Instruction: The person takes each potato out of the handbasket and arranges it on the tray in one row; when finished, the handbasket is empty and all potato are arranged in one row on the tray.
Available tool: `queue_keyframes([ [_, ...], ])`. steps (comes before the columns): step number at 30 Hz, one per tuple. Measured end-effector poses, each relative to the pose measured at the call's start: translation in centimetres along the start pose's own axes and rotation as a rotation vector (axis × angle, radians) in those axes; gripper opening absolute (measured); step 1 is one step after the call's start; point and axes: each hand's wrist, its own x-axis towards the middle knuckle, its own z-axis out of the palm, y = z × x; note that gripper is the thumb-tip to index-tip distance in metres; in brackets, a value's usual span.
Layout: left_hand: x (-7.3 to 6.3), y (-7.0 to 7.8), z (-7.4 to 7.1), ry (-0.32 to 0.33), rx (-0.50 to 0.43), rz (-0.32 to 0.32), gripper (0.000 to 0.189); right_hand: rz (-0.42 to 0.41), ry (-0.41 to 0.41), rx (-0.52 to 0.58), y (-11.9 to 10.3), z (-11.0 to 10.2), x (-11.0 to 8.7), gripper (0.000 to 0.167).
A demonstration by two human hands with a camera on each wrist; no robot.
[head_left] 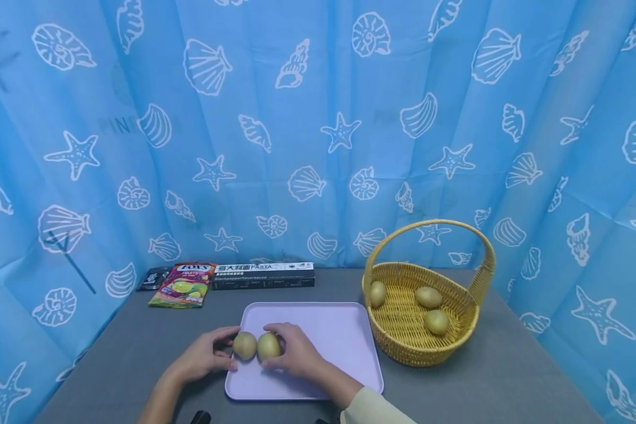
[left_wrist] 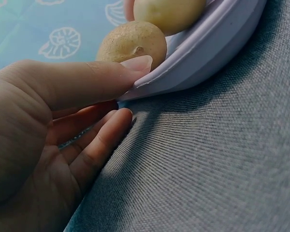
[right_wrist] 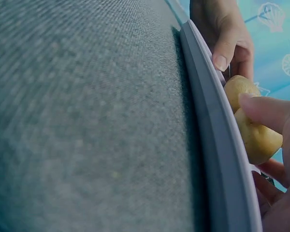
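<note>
The right hand [head_left: 295, 350] curls round the right potato [head_left: 268, 347], thumb at its near side and fingers behind it. The left hand [head_left: 204, 355] has its thumb and fingers spread apart at the outer side of the left potato [head_left: 245, 345]; whether it touches the potato, I cannot tell. These two potatoes sit side by side, touching or nearly so, near the left edge of a pale lilac tray [head_left: 328, 333]. The tray lies flat on the grey surface [head_left: 153, 335].

Just right of the tray stands a yellow woven basket [head_left: 403, 348] with a tall arched handle. Inside are three more potatoes: one by the left wall [head_left: 378, 294], one toward the back [head_left: 428, 297] and one nearer the front [head_left: 437, 322].

Behind the tray, to the left, lie a FOX'S fruit bag [head_left: 184, 286], a small black packet [head_left: 153, 278] and a dark pasta box [head_left: 263, 277]. A blue curtain [head_left: 318, 147] printed with white shells and starfish hangs behind everything.
</note>
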Motion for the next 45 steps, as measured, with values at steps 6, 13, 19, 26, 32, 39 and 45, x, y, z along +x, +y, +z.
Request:
queue_keyframes([
  [6, 0.0, -0.1, 0.0, 0.001, -0.007, -0.006, 0.085, 0.017, 0.023, -0.029, -0.2, 0.1, -0.2, 0.063],
  [13, 0.1, -0.1, 0.1, 0.006, -0.014, -0.014, 0.085, 0.070, 0.062, -0.028, -0.3, 0.5, 0.2, 0.063],
  [19, 0.1, 0.0, 0.0, 0.007, -0.007, -0.013, 0.085, 0.089, 0.045, -0.078, -0.3, 0.5, 0.2, 0.067],
  [26, 0.0, 0.1, 0.0, 0.007, -0.003, -0.010, 0.085, 0.082, 0.010, -0.106, -0.6, -0.1, 0.0, 0.077],
  [32, 0.0, 0.1, 0.1, 0.018, 0.007, -0.007, 0.084, 0.087, 0.009, -0.073, -0.9, -1.8, -0.7, 0.075],
  [39, 0.0, 0.3, 0.1, 0.023, 0.017, -0.010, 0.086, 0.028, 0.054, -0.045, -1.1, -5.2, -2.3, 0.063],
  [45, 0.0, 0.2, 0.1, 0.014, 0.016, -0.006, 0.086, -0.053, 0.090, -0.139, -1.1, -8.4, -4.2, 0.048],
])
